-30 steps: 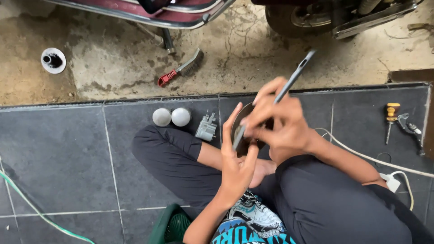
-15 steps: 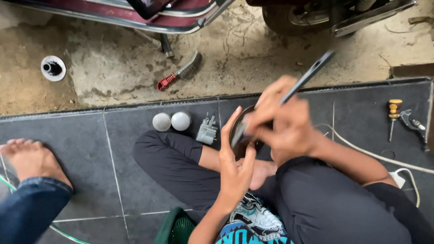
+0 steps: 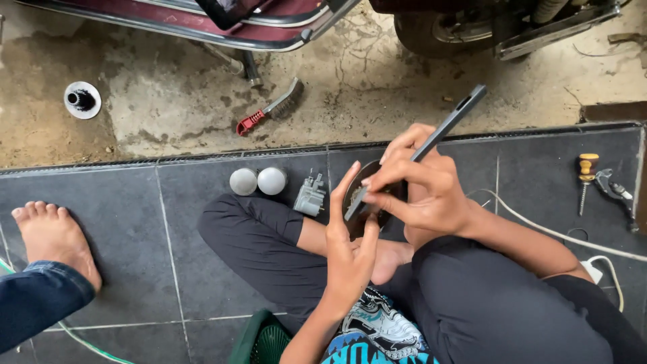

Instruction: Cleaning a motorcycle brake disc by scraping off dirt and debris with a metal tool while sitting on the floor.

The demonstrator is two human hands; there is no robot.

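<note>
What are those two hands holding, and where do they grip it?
The left hand cups a dark round part by its edge. The right hand grips a flat grey tool near its lower end.

Flat file [image 3: 441, 129] looked matt dark metal, round part [image 3: 367, 202] dull dark metal, wire brush [image 3: 269, 108] bristled steel with red plastic handle, floor tiles [image 3: 121, 222] smooth, faintly glossy.
</note>
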